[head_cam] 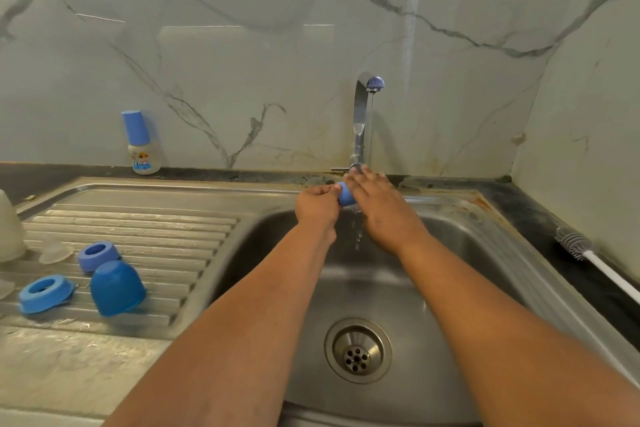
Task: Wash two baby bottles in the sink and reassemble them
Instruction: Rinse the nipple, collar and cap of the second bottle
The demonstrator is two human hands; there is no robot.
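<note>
Head view: steel sink (450, 288), running tap (362, 114) at twelve o'clock. Left hand (318, 206) pinches a small blue cap (345, 194) under the stream; right hand (381, 208) lies flat-fingered against it. Best turned slowly for full rinsing. At nine o'clock: one assembled bottle (142, 144), two collar rings (45, 293), one blue dome cap (117, 288).

No text, brand or number can be read. A colourful printed label is seen on the small pale plastic baby bottle with the blue cap (140, 144), but its characters are too blurred.
</note>
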